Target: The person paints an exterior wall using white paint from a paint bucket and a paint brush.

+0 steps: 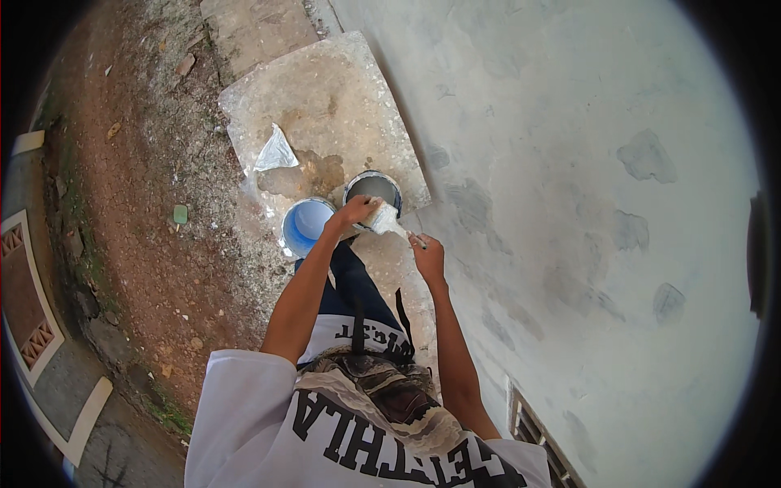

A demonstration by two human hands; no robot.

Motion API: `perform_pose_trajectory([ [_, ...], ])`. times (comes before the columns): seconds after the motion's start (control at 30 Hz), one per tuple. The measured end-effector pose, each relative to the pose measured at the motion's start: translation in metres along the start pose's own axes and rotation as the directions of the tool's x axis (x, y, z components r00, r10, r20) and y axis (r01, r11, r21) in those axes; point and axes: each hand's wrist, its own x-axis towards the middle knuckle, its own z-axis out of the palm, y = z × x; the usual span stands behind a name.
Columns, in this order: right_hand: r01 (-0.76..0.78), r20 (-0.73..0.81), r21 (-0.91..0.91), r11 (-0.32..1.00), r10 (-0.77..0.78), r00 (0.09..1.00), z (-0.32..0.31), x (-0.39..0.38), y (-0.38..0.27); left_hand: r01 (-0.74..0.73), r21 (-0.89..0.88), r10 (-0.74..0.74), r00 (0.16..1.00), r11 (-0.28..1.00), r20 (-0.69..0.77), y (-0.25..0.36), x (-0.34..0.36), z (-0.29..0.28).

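Observation:
My right hand (428, 254) is closed round the handle of a wide, flat paintbrush (384, 217) whose head is coated white. The brush head lies over the near rim of a dark bucket (392, 185) holding grey contents. My left hand (358, 209) is closed at the far end of the brush head, above that same rim. A small dark bit shows by its fingers, but what they grip cannot be made out. Touching or nearly touching the dark bucket on the left stands a blue bucket (294, 237) with pale, bluish-white insides.
Both buckets stand on a stained concrete slab (350, 106), with a crumpled white plastic sheet (277, 151) beyond them. A pale, patchy wall (569, 220) rises close on my right. Rough brown ground (163, 268) with a small green object (180, 214) lies left.

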Motion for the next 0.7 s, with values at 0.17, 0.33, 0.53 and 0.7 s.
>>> perform_pose_trajectory([
  [0.17, 0.111, -0.086, -0.091, 0.990, -0.119, 0.989, 0.011, -0.008, 0.013, -0.198, 0.098, 0.187, 0.976, 0.975, 0.109, 0.012, -0.013, -0.009],
  [0.33, 0.027, -0.033, -0.227, 0.974, -0.035, 0.999, 0.006, -0.015, -0.011, -0.157, 0.267, 0.211, 0.959, 0.951, -0.187, 0.015, -0.026, 0.005],
  [0.53, -0.005, -0.086, -0.328, 0.945, -0.024, 0.996, 0.015, -0.016, -0.025, -0.163, 0.329, 0.290, 0.876, 0.930, -0.386, -0.009, -0.015, 0.027],
  [0.7, -0.017, -0.047, -0.252, 0.968, 0.005, 0.999, 0.018, -0.013, -0.032, -0.193, 0.082, 0.208, 0.848, 0.978, -0.488, -0.023, -0.008, 0.025],
])
